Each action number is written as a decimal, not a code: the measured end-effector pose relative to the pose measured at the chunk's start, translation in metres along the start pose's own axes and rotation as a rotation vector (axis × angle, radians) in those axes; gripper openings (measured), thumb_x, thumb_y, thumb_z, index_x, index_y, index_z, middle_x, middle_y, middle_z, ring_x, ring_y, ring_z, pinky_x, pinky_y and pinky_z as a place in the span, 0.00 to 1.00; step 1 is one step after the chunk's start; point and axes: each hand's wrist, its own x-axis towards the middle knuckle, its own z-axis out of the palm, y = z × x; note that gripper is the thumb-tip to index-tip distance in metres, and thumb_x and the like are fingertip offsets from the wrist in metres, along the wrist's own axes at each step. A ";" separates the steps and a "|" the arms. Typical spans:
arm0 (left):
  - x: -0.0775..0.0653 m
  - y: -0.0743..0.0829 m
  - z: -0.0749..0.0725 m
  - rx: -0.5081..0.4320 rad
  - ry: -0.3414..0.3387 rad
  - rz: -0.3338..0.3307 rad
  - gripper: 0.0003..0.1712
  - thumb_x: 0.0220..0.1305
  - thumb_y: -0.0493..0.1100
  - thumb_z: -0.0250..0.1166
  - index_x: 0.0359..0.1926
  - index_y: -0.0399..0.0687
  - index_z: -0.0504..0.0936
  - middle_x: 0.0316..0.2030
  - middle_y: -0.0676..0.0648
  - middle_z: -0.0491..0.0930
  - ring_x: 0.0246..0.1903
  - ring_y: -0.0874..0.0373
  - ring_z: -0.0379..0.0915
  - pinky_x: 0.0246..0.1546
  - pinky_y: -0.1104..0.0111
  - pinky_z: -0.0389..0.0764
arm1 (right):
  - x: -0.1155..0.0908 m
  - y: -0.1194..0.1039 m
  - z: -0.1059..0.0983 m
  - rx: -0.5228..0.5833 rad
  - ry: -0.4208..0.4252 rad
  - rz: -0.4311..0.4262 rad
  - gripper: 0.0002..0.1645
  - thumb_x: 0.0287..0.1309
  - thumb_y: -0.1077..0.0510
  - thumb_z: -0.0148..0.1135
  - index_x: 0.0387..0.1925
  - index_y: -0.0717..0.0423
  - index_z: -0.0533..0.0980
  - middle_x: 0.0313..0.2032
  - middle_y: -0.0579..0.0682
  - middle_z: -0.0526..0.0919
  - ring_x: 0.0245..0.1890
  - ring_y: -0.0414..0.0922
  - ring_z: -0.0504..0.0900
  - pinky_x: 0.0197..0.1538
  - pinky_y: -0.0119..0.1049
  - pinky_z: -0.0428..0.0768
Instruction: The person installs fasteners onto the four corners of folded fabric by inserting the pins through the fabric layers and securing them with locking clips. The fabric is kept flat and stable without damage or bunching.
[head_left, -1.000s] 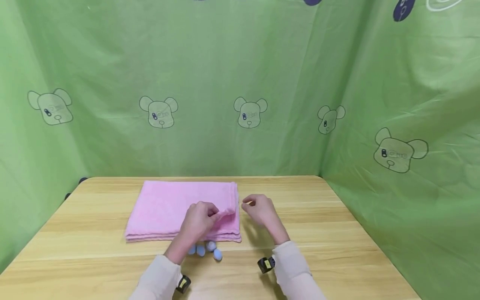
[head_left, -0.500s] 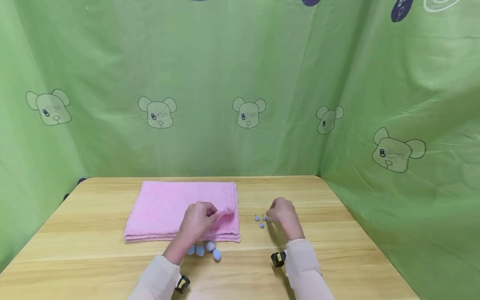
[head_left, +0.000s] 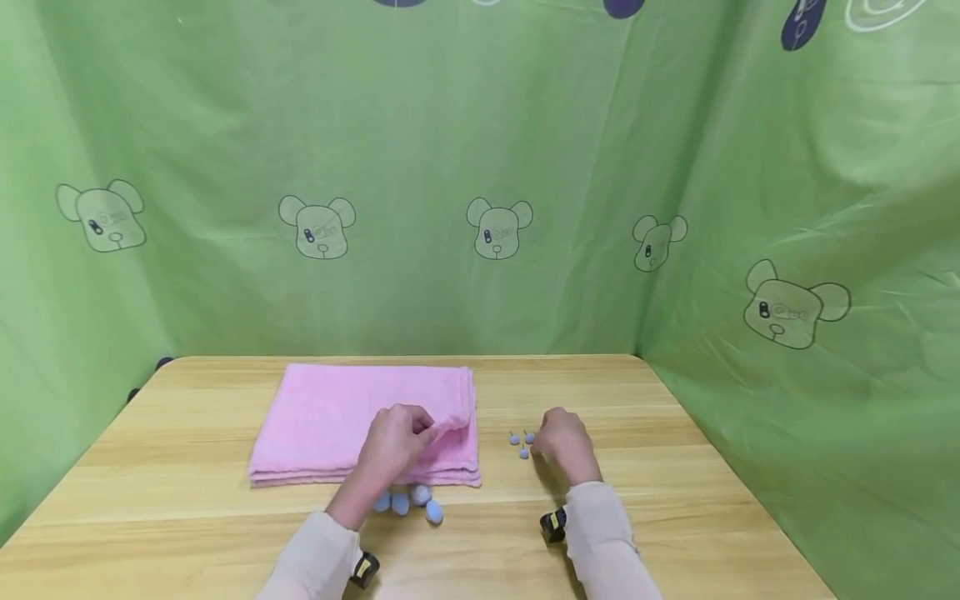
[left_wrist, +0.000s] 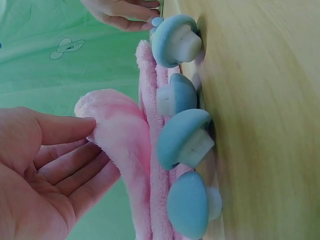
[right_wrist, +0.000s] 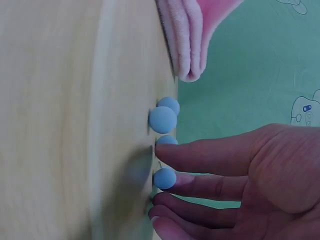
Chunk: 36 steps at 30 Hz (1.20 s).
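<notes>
A folded pink plush blanket [head_left: 341,417] lies on the wooden table. My left hand [head_left: 393,440] pinches its near right corner between thumb and fingers, holding that corner lifted; the left wrist view shows the raised fold. Just in front of the blanket are several mushroom-shaped pieces [left_wrist: 182,135] with blue caps and pale stems. To the right, small pins [head_left: 523,454] with round blue heads stand point up. My right hand [head_left: 564,443] is lowered beside them. In the right wrist view, its thumb and forefinger stand apart around one pin's blue head [right_wrist: 165,178].
The wooden table [head_left: 675,517] extends to both sides. A green curtain [head_left: 420,292] with bear-face prints encloses it at the back and sides. Black camera straps [head_left: 553,527] sit at both wrists.
My right hand has moved right, away from the blanket's edge, then down beside the pins, which it uncovered. My left hand keeps its hold on the blanket corner.
</notes>
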 end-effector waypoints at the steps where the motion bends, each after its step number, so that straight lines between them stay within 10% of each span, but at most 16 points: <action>1: 0.000 0.000 0.000 0.000 0.003 0.001 0.03 0.55 0.38 0.72 0.28 0.45 0.86 0.23 0.52 0.83 0.22 0.62 0.73 0.29 0.64 0.80 | 0.000 0.000 0.001 -0.005 0.006 0.000 0.09 0.46 0.66 0.69 0.25 0.61 0.74 0.24 0.54 0.75 0.25 0.49 0.72 0.25 0.39 0.74; 14: -0.001 -0.002 0.002 0.001 -0.010 -0.020 0.03 0.56 0.39 0.72 0.30 0.45 0.86 0.24 0.52 0.83 0.23 0.61 0.73 0.30 0.63 0.80 | 0.001 0.001 0.006 -0.035 0.028 0.025 0.03 0.53 0.66 0.61 0.28 0.63 0.76 0.28 0.57 0.77 0.24 0.49 0.73 0.24 0.37 0.72; 21: -0.001 -0.002 0.002 -0.004 -0.002 -0.020 0.03 0.56 0.38 0.71 0.31 0.43 0.86 0.23 0.53 0.82 0.22 0.62 0.72 0.28 0.65 0.79 | -0.002 -0.008 0.002 0.093 0.093 0.001 0.17 0.55 0.66 0.55 0.15 0.54 0.62 0.11 0.45 0.58 0.11 0.39 0.55 0.12 0.28 0.56; 36: 0.001 0.000 0.001 -0.061 0.049 -0.001 0.06 0.57 0.33 0.67 0.37 0.43 0.86 0.29 0.49 0.85 0.28 0.58 0.79 0.33 0.62 0.83 | -0.005 -0.035 0.003 0.438 -0.016 -0.150 0.06 0.54 0.65 0.58 0.29 0.64 0.79 0.21 0.58 0.82 0.21 0.48 0.81 0.25 0.36 0.81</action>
